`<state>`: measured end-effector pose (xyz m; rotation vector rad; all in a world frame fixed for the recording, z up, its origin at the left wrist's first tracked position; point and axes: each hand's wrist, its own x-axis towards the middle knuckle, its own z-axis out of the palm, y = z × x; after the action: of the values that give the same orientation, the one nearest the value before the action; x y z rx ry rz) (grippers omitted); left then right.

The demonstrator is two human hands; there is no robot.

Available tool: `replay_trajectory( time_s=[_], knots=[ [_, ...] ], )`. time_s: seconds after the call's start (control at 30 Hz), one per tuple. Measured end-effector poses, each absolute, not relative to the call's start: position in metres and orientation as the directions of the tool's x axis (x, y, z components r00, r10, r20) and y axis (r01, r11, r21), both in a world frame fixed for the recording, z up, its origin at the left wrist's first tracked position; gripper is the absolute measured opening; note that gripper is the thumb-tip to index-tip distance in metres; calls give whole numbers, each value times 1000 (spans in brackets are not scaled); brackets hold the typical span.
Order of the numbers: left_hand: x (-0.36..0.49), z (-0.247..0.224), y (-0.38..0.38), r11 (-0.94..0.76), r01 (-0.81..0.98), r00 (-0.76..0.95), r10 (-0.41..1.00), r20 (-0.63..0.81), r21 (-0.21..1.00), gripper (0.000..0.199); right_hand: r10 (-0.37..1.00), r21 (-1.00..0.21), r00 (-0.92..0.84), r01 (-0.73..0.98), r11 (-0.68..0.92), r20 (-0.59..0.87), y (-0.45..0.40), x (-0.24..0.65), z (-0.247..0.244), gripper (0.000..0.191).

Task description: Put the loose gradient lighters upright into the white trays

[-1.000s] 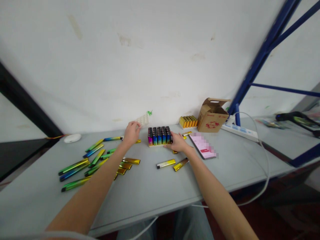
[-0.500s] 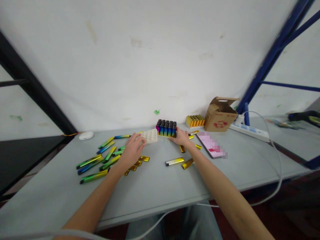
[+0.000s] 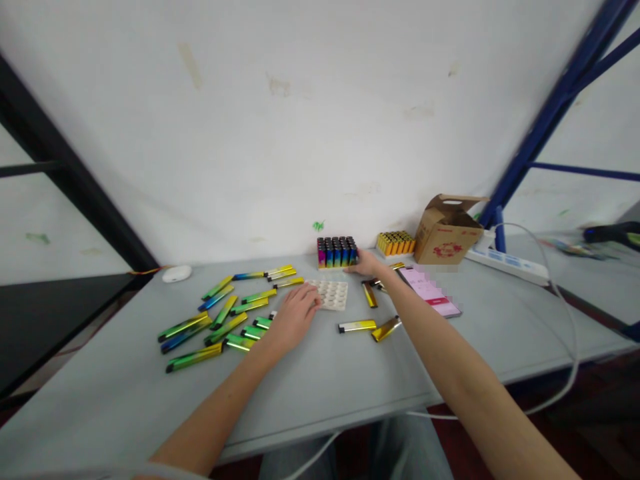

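A white tray with rows of round holes (image 3: 333,295) lies on the table. My left hand (image 3: 299,308) grips its left edge, fingers curled over it. At the wall stands a block of upright lighters (image 3: 337,253), shiny blue, purple and yellow with black tops, in a white tray. My right hand (image 3: 367,264) holds its right side; some of those fingers are hidden. Several loose green, blue and yellow lighters (image 3: 225,330) lie spread to the left of my left hand. Nearer my right forearm are a silver-yellow lighter (image 3: 357,326) and a gold one (image 3: 386,329).
A tray of yellow-orange lighters (image 3: 396,244) stands at the wall beside an open cardboard box (image 3: 446,233). To the right are a phone (image 3: 433,292), a power strip (image 3: 510,265) and a white cable (image 3: 575,333). A white case (image 3: 177,273) sits far left.
My left hand has brought the white holed tray right and toward me, lowering it onto the table in front of the lighter block. My right hand has stayed at the block's right side.
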<state>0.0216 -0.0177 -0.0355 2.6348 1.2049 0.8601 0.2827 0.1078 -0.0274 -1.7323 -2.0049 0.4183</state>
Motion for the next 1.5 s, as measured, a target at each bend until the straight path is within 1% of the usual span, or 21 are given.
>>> replay_trajectory(
  time_s=[0.1, 0.23, 0.43, 0.53, 0.67, 0.77, 0.87, 0.97, 1.03, 1.1, 1.2, 1.33, 1.4, 1.43, 1.5],
  knots=[
    [23, -38, -18, -662, 665, 516, 741, 429, 345, 11, 983, -517, -98, 840, 164, 153, 105, 283, -32, 51],
    [24, -36, -19, -653, 663, 508, 752, 420, 366, 11, 983, -515, -33, 849, 122, 178, 101, 279, -38, 52],
    [24, -34, -18, -645, 659, 511, 762, 399, 388, 11, 985, -461, 45, 886, 38, 168, 101, 272, -37, 52],
    [24, -37, -15, -634, 684, 502, 767, 400, 359, 14, 981, -440, 88, 898, -2, 175, 99, 267, -34, 50],
    [25, -40, -13, -626, 711, 504, 771, 390, 319, 19, 970, -387, 164, 918, -84, 178, 93, 260, -29, 51],
    [26, -40, -14, -612, 735, 496, 778, 385, 291, 22, 966, -369, 193, 922, -118, 172, 90, 257, -26, 51],
    [26, -42, -16, -607, 752, 488, 775, 400, 258, 30, 963, -367, 196, 923, -117, 187, 88, 256, -24, 50],
    [26, -45, -18, -625, 744, 503, 757, 418, 237, 41, 960, -352, 183, 931, -100, 211, 86, 255, -23, 53],
    [26, -46, -18, -641, 734, 517, 743, 425, 227, 45, 960, -341, 183, 934, -103, 211, 86, 254, -22, 55],
    [25, -47, -19, -651, 724, 526, 735, 427, 229, 46, 968, -338, 176, 935, -107, 179, 86, 254, -19, 53],
    [24, -44, -19, -638, 724, 506, 750, 427, 263, 44, 983, -347, 149, 932, -103, 108, 82, 256, -12, 50],
    [16, -37, -14, -592, 748, 440, 782, 442, 302, 40, 981, -364, 169, 923, -125, 92, 61, 262, -4, 55],
    [9, -34, -9, -568, 762, 403, 792, 458, 311, 38, 976, -393, 149, 916, -76, 159, 43, 264, -5, 53],
    [5, -33, -6, -555, 771, 385, 798, 464, 314, 37, 974, -425, 104, 905, -8, 203, 34, 264, -7, 49],
    [-2, -33, -1, -531, 784, 344, 802, 487, 321, 36, 952, -483, -46, 854, 194, 301, 16, 263, -11, 44]
  ],
)
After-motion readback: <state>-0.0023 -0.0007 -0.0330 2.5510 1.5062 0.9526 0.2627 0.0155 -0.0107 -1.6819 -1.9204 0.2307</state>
